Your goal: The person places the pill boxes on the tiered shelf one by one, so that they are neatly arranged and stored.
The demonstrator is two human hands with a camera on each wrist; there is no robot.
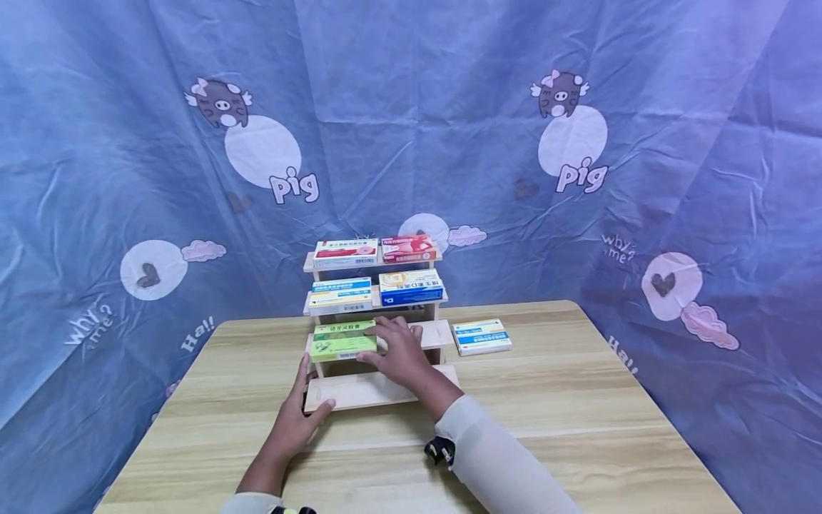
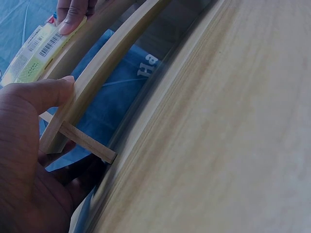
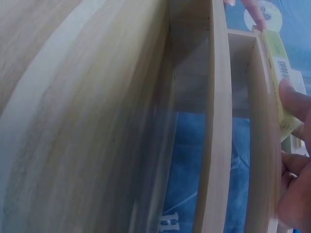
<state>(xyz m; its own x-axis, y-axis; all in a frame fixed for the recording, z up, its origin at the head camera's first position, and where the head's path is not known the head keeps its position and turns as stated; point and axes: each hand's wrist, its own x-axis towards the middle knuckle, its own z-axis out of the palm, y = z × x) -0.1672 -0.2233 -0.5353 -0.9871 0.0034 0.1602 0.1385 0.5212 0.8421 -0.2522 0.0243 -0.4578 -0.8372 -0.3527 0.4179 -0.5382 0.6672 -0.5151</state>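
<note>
A stepped wooden display shelf point(image 1: 366, 389) stands on the table, with medicine boxes on its upper tiers. On its second tier from the bottom, at the left, lies a green medicine box point(image 1: 340, 343). My right hand point(image 1: 404, 353) pinches this box at its right end, the thumb on the front side, as the right wrist view shows on the box point(image 3: 278, 63). My left hand point(image 1: 298, 417) grips the left end of the lowest tier. In the left wrist view its thumb point(image 2: 53, 92) presses the tier's front edge and the other fingers curl beneath.
A white-and-red box point(image 1: 345, 252) and a red box point(image 1: 409, 248) lie on the top tier. Below them sit a blue-and-white box point(image 1: 340, 295) and a blue-and-yellow vitamin box point(image 1: 411, 287). Another blue-and-white box point(image 1: 481, 337) lies on the table point(image 1: 578, 407) right of the shelf.
</note>
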